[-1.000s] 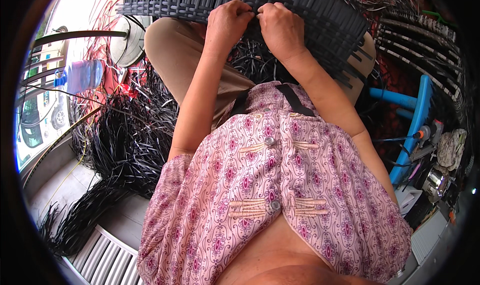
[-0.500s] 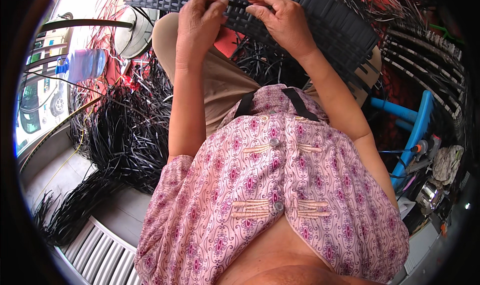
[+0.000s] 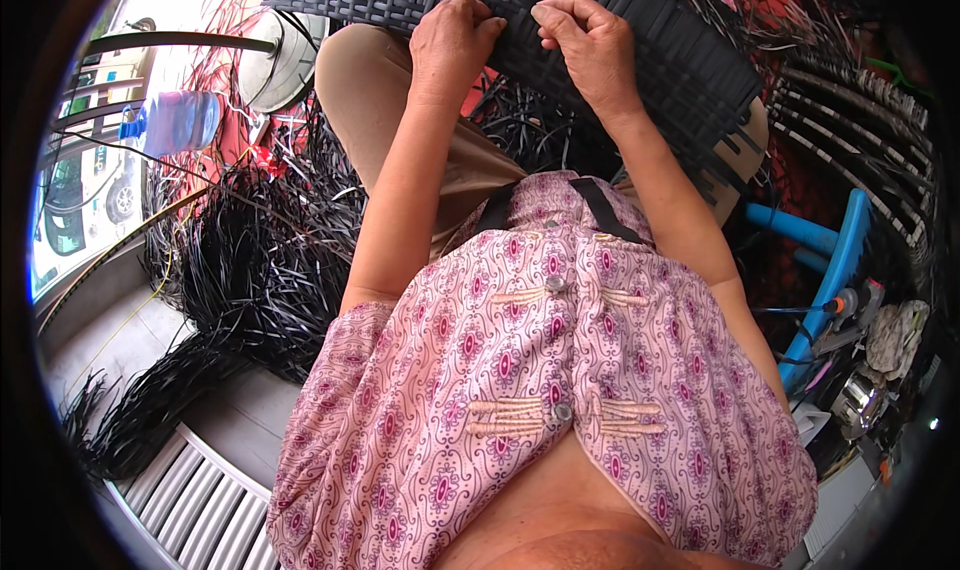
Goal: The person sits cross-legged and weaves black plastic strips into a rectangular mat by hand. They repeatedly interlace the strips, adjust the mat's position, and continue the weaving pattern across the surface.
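Observation:
A dark grey woven panel (image 3: 680,70) of flat plastic strips lies across my knees at the top of the view. My left hand (image 3: 452,48) is over its near edge, fingers curled inward and thumb bent against them; their tips are partly hidden. To its right, my right hand (image 3: 594,55) hovers over the weave with thumb and forefinger pinched together and the other fingers folded. Any strip in either hand is too dark against the panel to make out. Loose black strips (image 3: 530,120) hang below the panel between my legs.
A big heap of black plastic strips (image 3: 250,240) spreads on my left, beside a slatted light-grey surface (image 3: 205,505). Beyond it are a clear blue water bottle (image 3: 178,122) and a round grey base (image 3: 280,65). A blue plastic frame (image 3: 835,280) and bundled strips (image 3: 850,130) stand right.
My left hand has moved right and slightly down along the panel. My right hand has shifted a little right and down, and its fingers have drawn closer together.

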A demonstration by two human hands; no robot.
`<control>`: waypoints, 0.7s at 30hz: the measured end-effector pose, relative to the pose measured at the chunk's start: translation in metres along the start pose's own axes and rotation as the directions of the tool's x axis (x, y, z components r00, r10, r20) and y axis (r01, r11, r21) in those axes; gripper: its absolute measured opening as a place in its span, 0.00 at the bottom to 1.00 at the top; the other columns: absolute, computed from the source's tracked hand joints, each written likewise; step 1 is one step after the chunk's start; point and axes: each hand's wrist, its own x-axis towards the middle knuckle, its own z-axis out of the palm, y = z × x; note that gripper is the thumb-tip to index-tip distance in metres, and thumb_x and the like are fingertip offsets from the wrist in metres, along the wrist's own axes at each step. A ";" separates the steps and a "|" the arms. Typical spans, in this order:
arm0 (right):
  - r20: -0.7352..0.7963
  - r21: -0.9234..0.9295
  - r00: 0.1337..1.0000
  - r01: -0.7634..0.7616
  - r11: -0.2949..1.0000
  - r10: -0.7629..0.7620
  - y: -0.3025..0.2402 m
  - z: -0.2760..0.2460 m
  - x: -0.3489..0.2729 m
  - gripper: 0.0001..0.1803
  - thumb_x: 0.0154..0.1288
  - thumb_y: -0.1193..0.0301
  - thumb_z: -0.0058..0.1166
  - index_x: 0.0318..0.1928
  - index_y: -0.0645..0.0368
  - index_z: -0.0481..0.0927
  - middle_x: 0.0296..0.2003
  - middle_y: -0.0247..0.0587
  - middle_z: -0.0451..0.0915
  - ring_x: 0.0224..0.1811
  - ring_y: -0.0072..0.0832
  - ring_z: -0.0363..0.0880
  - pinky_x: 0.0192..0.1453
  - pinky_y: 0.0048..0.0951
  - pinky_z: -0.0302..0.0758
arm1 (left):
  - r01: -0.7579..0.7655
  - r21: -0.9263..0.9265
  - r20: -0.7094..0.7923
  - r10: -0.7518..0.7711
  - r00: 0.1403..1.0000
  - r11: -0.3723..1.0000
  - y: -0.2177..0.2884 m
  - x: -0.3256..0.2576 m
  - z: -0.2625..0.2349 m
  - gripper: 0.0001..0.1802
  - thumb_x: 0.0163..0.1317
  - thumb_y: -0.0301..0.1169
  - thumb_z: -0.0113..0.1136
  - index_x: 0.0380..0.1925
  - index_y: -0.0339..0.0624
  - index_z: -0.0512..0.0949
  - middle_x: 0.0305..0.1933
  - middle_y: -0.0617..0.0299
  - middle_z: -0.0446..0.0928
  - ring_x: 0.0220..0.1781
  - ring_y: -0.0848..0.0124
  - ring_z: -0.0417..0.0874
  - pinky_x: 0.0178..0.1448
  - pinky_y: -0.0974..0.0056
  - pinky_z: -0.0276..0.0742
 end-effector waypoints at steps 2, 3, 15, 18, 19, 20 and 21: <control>-0.003 -0.028 1.000 -0.007 1.000 0.006 0.006 0.000 0.002 0.10 0.69 0.68 0.64 0.37 0.63 0.88 0.24 0.30 0.84 0.27 0.13 0.81 0.35 0.19 0.80 | -0.031 0.078 -0.007 0.031 0.999 0.996 0.008 0.001 -0.003 0.17 0.58 0.43 0.71 0.39 0.42 0.87 0.41 0.53 0.87 0.46 0.54 0.88 0.54 0.54 0.81; -0.005 -0.043 1.000 -0.010 0.999 0.010 0.007 -0.001 0.002 0.10 0.69 0.68 0.64 0.36 0.63 0.88 0.24 0.30 0.84 0.27 0.13 0.81 0.35 0.19 0.80 | -0.046 0.118 0.003 0.046 0.999 0.992 0.013 0.002 -0.002 0.17 0.58 0.42 0.70 0.40 0.42 0.87 0.42 0.53 0.87 0.46 0.54 0.88 0.54 0.54 0.81; -0.002 -0.407 0.998 0.054 0.912 -0.060 0.006 0.008 -0.001 0.09 0.69 0.68 0.65 0.38 0.62 0.88 0.23 0.27 0.83 0.25 0.10 0.77 0.31 0.18 0.75 | -0.098 -0.069 -0.061 0.093 0.994 0.993 0.001 0.003 0.002 0.15 0.59 0.38 0.62 0.39 0.40 0.88 0.42 0.48 0.87 0.47 0.49 0.87 0.55 0.51 0.81; 0.017 -0.495 0.989 0.135 0.859 -0.146 0.013 0.010 0.001 0.09 0.67 0.66 0.65 0.37 0.59 0.88 0.22 0.33 0.85 0.23 0.19 0.82 0.32 0.26 0.79 | -0.118 -0.065 -0.082 0.113 0.990 0.991 0.000 0.002 0.004 0.14 0.62 0.37 0.61 0.41 0.40 0.87 0.43 0.48 0.87 0.46 0.49 0.87 0.54 0.52 0.82; 0.035 -0.578 0.984 0.162 0.800 -0.173 0.015 0.011 0.001 0.09 0.66 0.65 0.65 0.36 0.58 0.88 0.23 0.36 0.85 0.24 0.25 0.83 0.33 0.29 0.80 | -0.127 -0.069 -0.094 0.120 0.988 0.990 -0.001 0.003 0.006 0.14 0.63 0.36 0.61 0.41 0.39 0.87 0.43 0.48 0.87 0.46 0.49 0.87 0.54 0.52 0.82; 0.056 -0.654 0.978 0.186 0.733 -0.199 0.016 0.012 0.001 0.09 0.66 0.65 0.65 0.35 0.57 0.88 0.24 0.38 0.85 0.25 0.31 0.85 0.33 0.33 0.81 | -0.136 -0.073 -0.107 0.127 0.986 0.988 -0.001 0.002 0.008 0.14 0.64 0.35 0.60 0.40 0.38 0.86 0.43 0.47 0.86 0.46 0.49 0.87 0.54 0.52 0.82; 0.079 -0.724 0.972 0.209 0.657 -0.222 0.017 0.014 0.001 0.08 0.65 0.65 0.65 0.35 0.56 0.88 0.25 0.41 0.86 0.26 0.37 0.87 0.34 0.37 0.82 | -0.133 -0.078 -0.107 0.124 0.986 0.988 -0.002 0.001 0.010 0.13 0.64 0.35 0.59 0.40 0.37 0.86 0.43 0.47 0.86 0.46 0.49 0.87 0.54 0.52 0.81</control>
